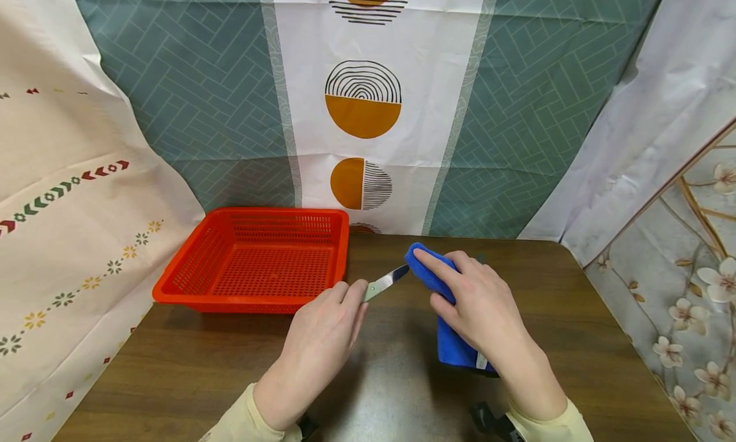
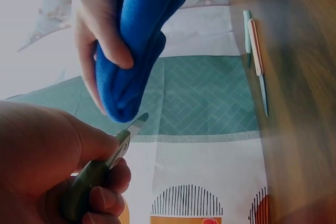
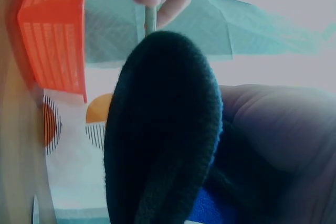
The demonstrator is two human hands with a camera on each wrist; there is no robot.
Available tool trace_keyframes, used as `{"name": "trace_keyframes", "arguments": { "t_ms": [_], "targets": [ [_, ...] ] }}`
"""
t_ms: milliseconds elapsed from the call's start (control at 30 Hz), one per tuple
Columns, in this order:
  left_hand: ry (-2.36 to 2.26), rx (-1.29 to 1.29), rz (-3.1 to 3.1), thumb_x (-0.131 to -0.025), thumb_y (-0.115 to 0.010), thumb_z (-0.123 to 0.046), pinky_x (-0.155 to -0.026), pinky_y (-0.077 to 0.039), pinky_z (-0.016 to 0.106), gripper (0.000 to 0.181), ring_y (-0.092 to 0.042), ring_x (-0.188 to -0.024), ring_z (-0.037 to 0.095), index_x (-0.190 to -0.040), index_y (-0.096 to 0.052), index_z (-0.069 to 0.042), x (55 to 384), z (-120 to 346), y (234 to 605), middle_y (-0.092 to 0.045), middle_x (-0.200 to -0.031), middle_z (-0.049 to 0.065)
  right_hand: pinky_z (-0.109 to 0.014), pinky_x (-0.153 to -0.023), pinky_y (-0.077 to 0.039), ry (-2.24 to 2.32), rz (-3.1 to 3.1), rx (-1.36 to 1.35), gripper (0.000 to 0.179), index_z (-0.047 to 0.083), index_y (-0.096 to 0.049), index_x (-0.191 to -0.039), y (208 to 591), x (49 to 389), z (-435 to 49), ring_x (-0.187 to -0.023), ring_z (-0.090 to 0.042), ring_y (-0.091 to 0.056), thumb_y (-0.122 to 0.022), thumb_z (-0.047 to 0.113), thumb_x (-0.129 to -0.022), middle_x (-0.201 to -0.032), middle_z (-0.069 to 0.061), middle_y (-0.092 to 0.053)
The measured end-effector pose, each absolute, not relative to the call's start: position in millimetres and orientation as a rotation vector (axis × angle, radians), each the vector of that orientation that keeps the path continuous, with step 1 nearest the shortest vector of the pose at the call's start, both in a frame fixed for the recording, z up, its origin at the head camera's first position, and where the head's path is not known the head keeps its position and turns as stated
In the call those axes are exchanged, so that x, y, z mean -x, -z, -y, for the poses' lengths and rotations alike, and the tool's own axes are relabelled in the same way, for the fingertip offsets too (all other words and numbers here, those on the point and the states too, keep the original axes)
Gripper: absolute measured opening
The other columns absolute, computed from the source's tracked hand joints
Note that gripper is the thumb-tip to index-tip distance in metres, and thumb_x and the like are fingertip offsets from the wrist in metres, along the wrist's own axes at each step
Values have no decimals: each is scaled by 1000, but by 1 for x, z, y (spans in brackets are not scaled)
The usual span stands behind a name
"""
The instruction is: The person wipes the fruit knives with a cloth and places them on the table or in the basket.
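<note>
My left hand [image 1: 324, 330] grips a small knife [image 1: 375, 289] by its pale green handle, the short blade pointing right. In the right hand [image 1: 480, 301] is a folded blue cloth [image 1: 454, 343], pinched between thumb and fingers, its lower end hanging down with a white tag. The blade tip comes right up to the cloth's upper edge in the head view. From the left wrist, the knife [image 2: 137, 125] shows just below the rounded end of the cloth [image 2: 137, 40]. Seen from the right wrist, the cloth [image 3: 163, 124] covers the blade and most of the handle.
A red plastic basket [image 1: 250, 306] stands at the back left of the wooden table [image 1: 397, 378]. Two more knives, one with a pinkish handle [image 2: 255, 45] and one with a pale green handle [image 2: 247, 32], lie on the table. Patterned curtains [image 1: 201, 78] hang behind and beside it.
</note>
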State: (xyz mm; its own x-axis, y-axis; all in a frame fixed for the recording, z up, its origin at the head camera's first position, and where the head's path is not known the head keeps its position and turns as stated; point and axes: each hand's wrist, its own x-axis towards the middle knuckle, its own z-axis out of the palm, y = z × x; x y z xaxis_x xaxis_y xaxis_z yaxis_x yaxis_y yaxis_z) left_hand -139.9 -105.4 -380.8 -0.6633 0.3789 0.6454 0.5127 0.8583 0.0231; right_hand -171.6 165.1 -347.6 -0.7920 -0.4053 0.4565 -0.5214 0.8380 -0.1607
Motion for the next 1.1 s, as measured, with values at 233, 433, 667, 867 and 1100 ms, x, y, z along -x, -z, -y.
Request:
{"name": "trace_keyframes", "arguments": {
  "t_ms": [233, 433, 667, 867, 1100],
  "targets": [
    [260, 645, 2377, -95, -87, -15, -48, -32, 22, 34, -42, -59, 14, -121, -66, -7, 141, 106, 381, -49, -76, -1, -48, -83, -57, -394, 2560, -791, 71, 33, -57, -162, 348, 161, -151, -96, -27, -68, -78, 19, -96, -125, -9, -68],
    [267, 639, 2389, -94, -90, -16, -49, -35, 22, 36, -44, -60, 14, -122, -68, -5, 142, 105, 381, -53, -77, 1, -46, -86, -59, -408, 2542, -877, 75, 34, -56, -163, 350, 156, -138, -100, -26, -70, -84, 20, -95, -129, -9, -69],
    [282, 648, 2393, -96, -87, -17, -50, -38, 23, 35, -49, -61, 15, -124, -69, -6, 140, 104, 382, -55, -78, 1, -46, -87, -58, -410, 2544, -886, 75, 35, -59, -161, 354, 153, -132, -101, -26, -70, -86, 21, -93, -131, -7, -70],
    [280, 645, 2399, -97, -87, -17, -50, -41, 24, 35, -52, -63, 16, -126, -71, -5, 140, 103, 381, -58, -79, 2, -45, -88, -59, -394, 2550, -883, 74, 35, -59, -161, 356, 154, -130, -99, -24, -69, -86, 22, -93, -129, -6, -70],
    [287, 647, 2418, -97, -87, -17, -50, -41, 23, 35, -51, -63, 15, -126, -71, -5, 140, 103, 381, -59, -80, 1, -45, -88, -59, -400, 2554, -880, 73, 35, -59, -161, 357, 155, -130, -99, -24, -69, -85, 22, -94, -128, -6, -70]
  ]
}}
